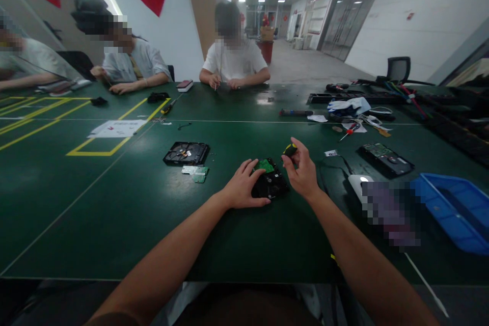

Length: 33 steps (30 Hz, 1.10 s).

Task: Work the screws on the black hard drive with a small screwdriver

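From the head view, the left hand [244,186] lies over a hard drive [279,183] flat on the green bench [114,224], directly in front of the person, its fingers spread wide with the thumb along the near edge and the fingertips at the green circuit board [266,165]. The right hand [301,170] is raised just beside the drive, fingers drawn narrow around the black-and-yellow handle [289,150] of what looks like a screwdriver; its tip cannot be made out, nor whether it touches anything. The step in hand seems to be work on the drive's screws, one hand steadying and the other with the tool. As I judge it, using the tool here calls for an upright tip seated squarely in a screw head, with firm pressure from the left hand so the drive does not turn. To the left lie another drive [187,153], loose circuit boards [196,172] and a few tiny specks, perhaps screws; to the right are a third drive [386,159] and a blue tray [424,177]. Across the bench sits a person in white [250,61].
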Tool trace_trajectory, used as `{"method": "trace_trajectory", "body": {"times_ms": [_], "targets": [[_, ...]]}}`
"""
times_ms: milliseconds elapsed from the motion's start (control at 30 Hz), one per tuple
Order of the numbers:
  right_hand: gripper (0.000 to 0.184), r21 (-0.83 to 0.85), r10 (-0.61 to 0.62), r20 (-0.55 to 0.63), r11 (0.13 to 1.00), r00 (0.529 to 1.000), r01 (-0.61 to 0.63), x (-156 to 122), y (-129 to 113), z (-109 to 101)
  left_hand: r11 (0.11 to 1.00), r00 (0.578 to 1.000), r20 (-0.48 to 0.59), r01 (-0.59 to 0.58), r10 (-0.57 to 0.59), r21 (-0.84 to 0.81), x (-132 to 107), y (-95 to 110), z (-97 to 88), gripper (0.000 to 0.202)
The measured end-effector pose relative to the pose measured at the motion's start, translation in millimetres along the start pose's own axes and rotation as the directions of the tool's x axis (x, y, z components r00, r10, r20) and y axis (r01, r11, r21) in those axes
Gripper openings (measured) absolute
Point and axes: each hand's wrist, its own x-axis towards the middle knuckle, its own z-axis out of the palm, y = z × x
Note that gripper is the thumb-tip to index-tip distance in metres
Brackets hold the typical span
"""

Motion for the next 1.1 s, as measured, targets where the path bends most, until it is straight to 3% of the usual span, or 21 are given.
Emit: {"method": "trace_trajectory", "body": {"times_ms": [1100], "targets": [[0.061,-0.010,-0.026,0.016,1.000,1.000,0.026,-0.5,0.9,-0.6,1.000,1.000,0.021,0.015,-0.014,-0.024,0.7,-2.2,0.2,0.107]]}}
